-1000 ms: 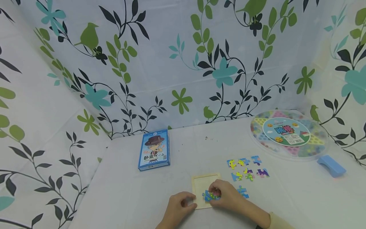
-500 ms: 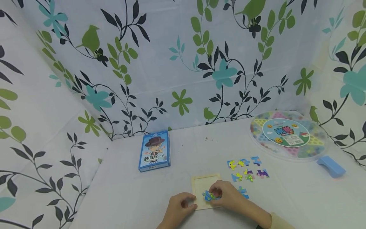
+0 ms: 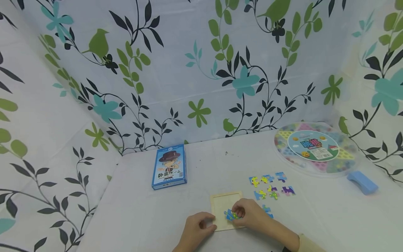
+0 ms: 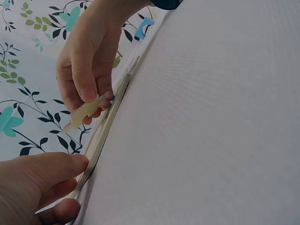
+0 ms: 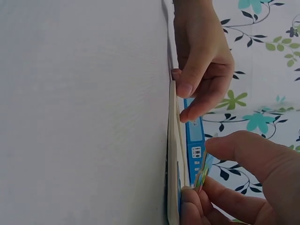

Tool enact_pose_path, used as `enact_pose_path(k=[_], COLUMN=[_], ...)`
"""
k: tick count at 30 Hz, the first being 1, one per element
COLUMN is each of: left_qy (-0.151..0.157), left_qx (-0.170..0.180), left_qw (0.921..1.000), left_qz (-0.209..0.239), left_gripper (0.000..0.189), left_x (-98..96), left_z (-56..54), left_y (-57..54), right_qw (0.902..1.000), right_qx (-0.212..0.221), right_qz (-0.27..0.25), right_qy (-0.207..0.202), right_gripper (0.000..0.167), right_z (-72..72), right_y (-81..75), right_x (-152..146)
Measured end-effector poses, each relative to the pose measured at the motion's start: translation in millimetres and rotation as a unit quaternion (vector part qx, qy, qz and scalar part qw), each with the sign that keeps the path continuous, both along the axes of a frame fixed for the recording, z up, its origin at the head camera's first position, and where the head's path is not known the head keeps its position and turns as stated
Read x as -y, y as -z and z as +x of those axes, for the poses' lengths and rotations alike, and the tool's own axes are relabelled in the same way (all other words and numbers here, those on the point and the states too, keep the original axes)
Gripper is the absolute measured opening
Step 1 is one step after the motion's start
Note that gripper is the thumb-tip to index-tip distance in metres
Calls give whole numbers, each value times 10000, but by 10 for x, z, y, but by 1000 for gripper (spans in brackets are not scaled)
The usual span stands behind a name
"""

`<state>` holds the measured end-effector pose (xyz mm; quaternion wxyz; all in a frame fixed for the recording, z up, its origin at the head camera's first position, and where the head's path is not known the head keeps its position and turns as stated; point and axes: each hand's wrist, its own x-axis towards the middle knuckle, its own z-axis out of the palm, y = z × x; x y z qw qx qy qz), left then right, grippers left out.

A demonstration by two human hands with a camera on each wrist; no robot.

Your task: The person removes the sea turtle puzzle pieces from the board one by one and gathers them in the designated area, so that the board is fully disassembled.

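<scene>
A square wooden puzzle tray (image 3: 223,200) lies on the white table in the head view. My left hand (image 3: 198,227) holds its left edge between thumb and fingers. Over the tray's lower right part, my right hand (image 3: 250,214) pinches a blue jigsaw piece (image 3: 230,214) with yellow-green marks. Seen from the left wrist, the piece (image 4: 84,114) is tilted, its pale back showing above the tray's rim (image 4: 105,133). The right wrist view has the piece (image 5: 201,176) on edge between thumb and fingers; a bit of blue shows just inside the tray. My right fingers hide part of the piece.
Several loose jigsaw pieces (image 3: 272,189) lie right of the tray, one (image 3: 267,210) partly behind my right hand. A blue card-game box (image 3: 170,166) lies at the back left. At the back right are a round board-game case (image 3: 315,148) and a light-blue plastic block (image 3: 362,182).
The piece in my right hand has tilted slightly, and less of it shows beside the fingers. My left hand stays on the tray's edge.
</scene>
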<state>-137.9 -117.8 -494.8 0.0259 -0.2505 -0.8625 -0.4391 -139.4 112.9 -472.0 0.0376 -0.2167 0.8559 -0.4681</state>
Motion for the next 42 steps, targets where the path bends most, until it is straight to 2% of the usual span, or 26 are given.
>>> enact_pose_path(k=[9,17,23,30,35,42], left_qy=[-48,-71,-128,-158,-186,-152], left_qx=[23,256,345,402,489,445], left_qw=[10000,9996,9993,9990,9985,9988], left_qz=[-36,-32,-90,-120,-140,-101], left_gripper=[18,17,17,17,17,17], left_x=[8,2,2,-5,-4,-2], left_z=[-6,10,8,10,8,7], left_y=[-1,-6,-4,-18,-32,-20], right_qw=[9999,9978,9928,9889,9853,9804], right_qx=[-47,-512,-973,-1057,-1273,-1652], right_qz=[-113,-73,403,948,1073,973], right_qy=[-72,-411,-566,-428,-384,-454], right_gripper=[20,22,24,26,26,26], right_z=[31,24,12,51,65,62], right_y=[-94,-199,-239,-307,-285,-171], right_x=[-127,-439,-681,-940,-1096,-1284])
